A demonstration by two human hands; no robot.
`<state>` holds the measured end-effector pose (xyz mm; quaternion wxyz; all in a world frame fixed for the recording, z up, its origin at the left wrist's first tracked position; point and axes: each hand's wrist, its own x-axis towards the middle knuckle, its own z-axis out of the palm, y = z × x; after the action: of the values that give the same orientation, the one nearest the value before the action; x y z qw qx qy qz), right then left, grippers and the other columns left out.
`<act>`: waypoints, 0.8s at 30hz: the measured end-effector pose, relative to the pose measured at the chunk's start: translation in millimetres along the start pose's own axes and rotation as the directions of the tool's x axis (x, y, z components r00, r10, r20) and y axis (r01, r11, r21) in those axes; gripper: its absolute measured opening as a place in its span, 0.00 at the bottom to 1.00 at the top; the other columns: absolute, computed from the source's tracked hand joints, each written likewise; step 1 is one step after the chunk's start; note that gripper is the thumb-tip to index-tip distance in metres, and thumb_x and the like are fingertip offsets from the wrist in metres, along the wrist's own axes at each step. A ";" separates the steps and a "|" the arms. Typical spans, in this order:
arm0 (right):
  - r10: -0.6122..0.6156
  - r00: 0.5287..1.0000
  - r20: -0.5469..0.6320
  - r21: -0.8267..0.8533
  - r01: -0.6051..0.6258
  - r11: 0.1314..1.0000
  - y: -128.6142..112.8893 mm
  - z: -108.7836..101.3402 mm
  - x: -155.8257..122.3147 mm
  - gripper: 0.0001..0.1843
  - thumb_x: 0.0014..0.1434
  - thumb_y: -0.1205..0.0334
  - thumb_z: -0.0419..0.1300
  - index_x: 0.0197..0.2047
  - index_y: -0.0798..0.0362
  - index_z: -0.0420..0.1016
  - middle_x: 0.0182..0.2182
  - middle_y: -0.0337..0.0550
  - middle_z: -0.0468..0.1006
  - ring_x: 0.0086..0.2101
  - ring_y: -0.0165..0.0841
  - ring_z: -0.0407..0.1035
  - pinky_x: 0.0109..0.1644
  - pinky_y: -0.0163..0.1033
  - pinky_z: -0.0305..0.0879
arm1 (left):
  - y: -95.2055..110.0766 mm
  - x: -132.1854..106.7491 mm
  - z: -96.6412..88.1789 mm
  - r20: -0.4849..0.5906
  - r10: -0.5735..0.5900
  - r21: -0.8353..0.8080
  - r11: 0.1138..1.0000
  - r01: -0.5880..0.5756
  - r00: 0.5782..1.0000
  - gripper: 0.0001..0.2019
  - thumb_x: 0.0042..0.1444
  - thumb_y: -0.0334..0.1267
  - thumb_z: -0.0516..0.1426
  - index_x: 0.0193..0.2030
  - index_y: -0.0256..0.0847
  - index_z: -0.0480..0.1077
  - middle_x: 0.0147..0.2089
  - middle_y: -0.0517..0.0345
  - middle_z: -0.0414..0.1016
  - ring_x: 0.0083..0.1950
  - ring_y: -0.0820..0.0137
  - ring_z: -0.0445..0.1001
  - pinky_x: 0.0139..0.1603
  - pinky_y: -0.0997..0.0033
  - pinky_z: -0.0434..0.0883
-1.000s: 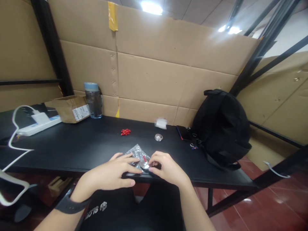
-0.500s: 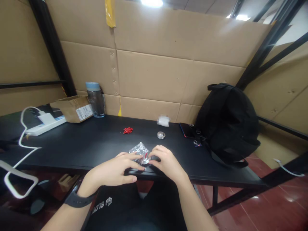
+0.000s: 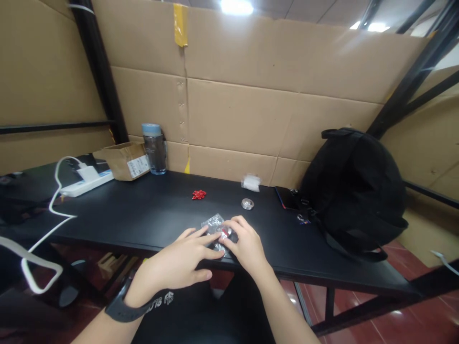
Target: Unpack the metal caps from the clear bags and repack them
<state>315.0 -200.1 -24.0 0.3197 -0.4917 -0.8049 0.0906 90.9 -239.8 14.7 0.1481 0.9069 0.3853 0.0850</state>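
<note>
A crinkled clear plastic bag (image 3: 214, 222) lies near the table's front edge. My left hand (image 3: 188, 255) rests over it, fingers spread and stretched out, the fingertips touching the plastic. With fingers curled in a pinch, my right hand (image 3: 247, 241) grips a small shiny round thing with red on it (image 3: 225, 232), partly hidden by fingers of both hands. Beyond the hands sits a clear round roll (image 3: 247, 204), seemingly tape. A small heap of red pieces (image 3: 199, 194) lies to its left on the black table.
A white wrapped packet (image 3: 251, 182) lies by the cardboard wall. On the right are a black backpack (image 3: 353, 196), a phone (image 3: 286, 198) and keys (image 3: 302, 219). To the left stand a bottle (image 3: 155, 150), a cardboard box (image 3: 124, 162) and a power strip (image 3: 88, 184) with white cable.
The view has shifted slightly left, so everything appears farther right. My right fingers have moved onto the shiny round thing over the bag. My left hand stays spread on the plastic.
</note>
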 end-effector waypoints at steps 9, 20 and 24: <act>0.093 0.992 -0.080 -0.077 -0.099 0.992 4.5 -0.5 1.5 0.13 0.58 0.52 0.70 0.44 0.45 0.78 0.44 0.42 0.80 0.44 0.42 0.70 0.49 0.46 0.58 | -4.8 2.3 17.2 -0.093 -0.055 0.001 0.998 0.055 0.994 0.19 0.62 0.40 0.61 0.59 0.62 0.75 0.75 0.56 0.58 0.76 0.38 0.49 0.70 0.23 0.45; 0.126 0.983 -0.137 -0.126 -0.144 0.982 4.6 -1.1 1.3 0.13 0.60 0.59 0.67 0.49 0.45 0.75 0.48 0.43 0.78 0.48 0.43 0.69 0.52 0.48 0.57 | -6.5 3.8 12.4 -0.010 0.017 -0.063 0.998 -0.017 1.000 0.22 0.62 0.40 0.62 0.61 0.67 0.72 0.77 0.62 0.54 0.78 0.40 0.40 0.71 0.26 0.43; 0.047 0.998 -0.039 -0.015 -0.048 0.999 0.6 -6.5 1.5 0.20 0.57 0.59 0.69 0.53 0.42 0.74 0.52 0.42 0.75 0.52 0.42 0.68 0.56 0.49 0.57 | -20.8 3.5 -2.5 -0.003 0.091 -0.102 0.991 -0.091 0.996 0.19 0.63 0.42 0.61 0.60 0.66 0.74 0.76 0.64 0.56 0.79 0.42 0.39 0.73 0.29 0.42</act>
<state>318.9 -199.7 -18.6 0.3291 -0.5149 -0.7873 0.0823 78.6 -223.0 10.2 0.1906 0.9148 0.3387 0.1104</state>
